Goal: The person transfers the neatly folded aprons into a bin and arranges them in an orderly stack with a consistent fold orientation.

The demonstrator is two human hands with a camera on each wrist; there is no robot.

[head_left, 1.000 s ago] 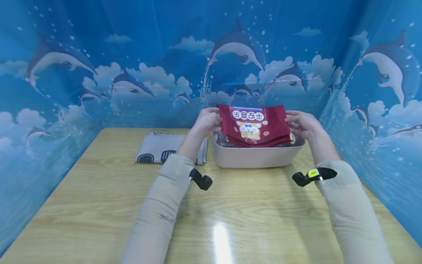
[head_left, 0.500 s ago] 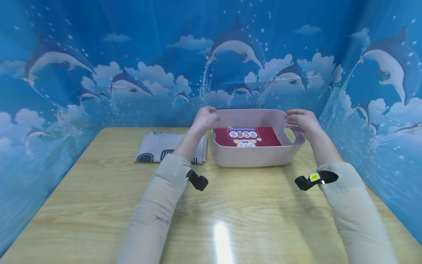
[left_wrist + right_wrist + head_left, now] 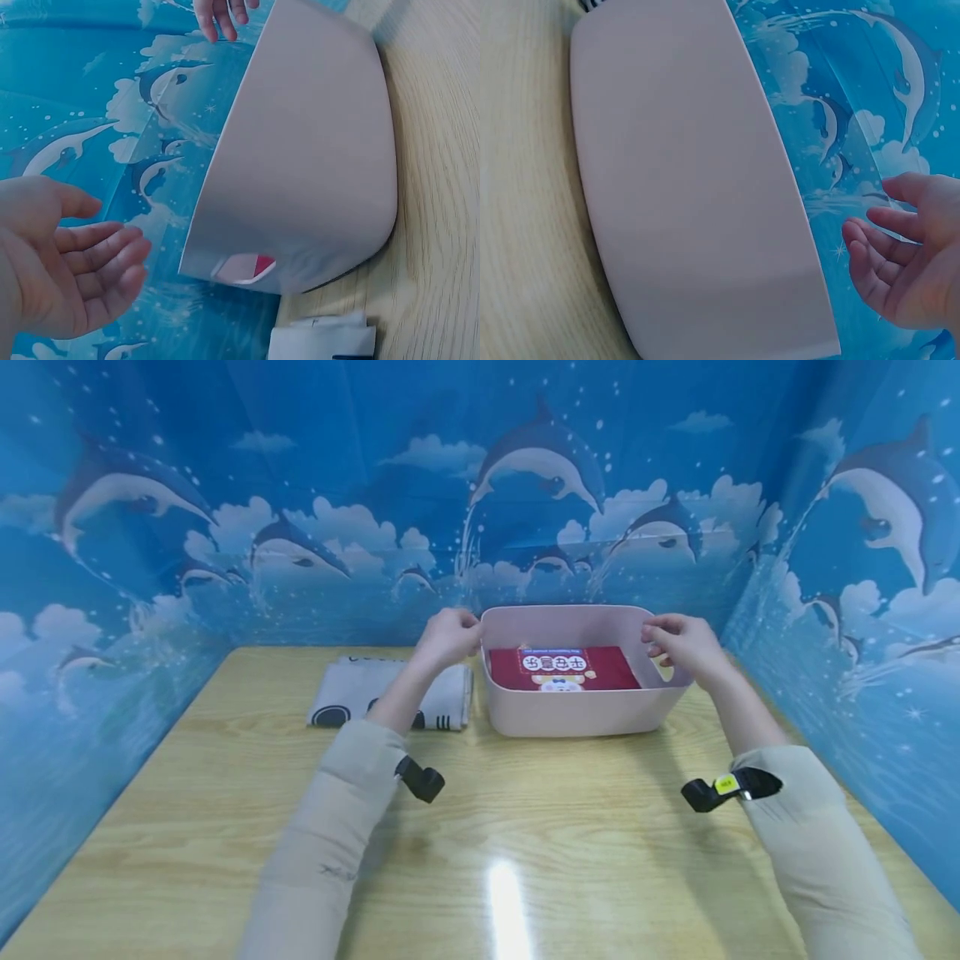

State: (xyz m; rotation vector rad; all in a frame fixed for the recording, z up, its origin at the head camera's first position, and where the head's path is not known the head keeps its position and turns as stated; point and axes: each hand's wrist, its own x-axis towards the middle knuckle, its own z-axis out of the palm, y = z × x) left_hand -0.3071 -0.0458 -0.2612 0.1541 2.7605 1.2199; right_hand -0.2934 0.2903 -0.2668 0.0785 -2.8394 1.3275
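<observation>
A pale pink plastic basin point(image 3: 577, 714) stands at the back of the wooden table. A folded red cloth with a cartoon print point(image 3: 561, 667) lies flat on its floor. My left hand point(image 3: 448, 637) hovers just off the basin's left rim and my right hand point(image 3: 678, 643) just off its right rim. In the left wrist view my left hand point(image 3: 75, 270) has relaxed fingers, holds nothing and is apart from the basin wall point(image 3: 315, 150). The right wrist view shows my right hand point(image 3: 900, 262) the same way beside the basin point(image 3: 697, 187).
A folded grey cloth with black marks point(image 3: 360, 693) lies on the table point(image 3: 525, 827) just left of the basin. Blue dolphin-print walls point(image 3: 112, 568) close in the table on the left, back and right.
A second ago both hands held the red cloth above the basin. It now lies inside, and both hands have let go and drawn back to the rim's sides.
</observation>
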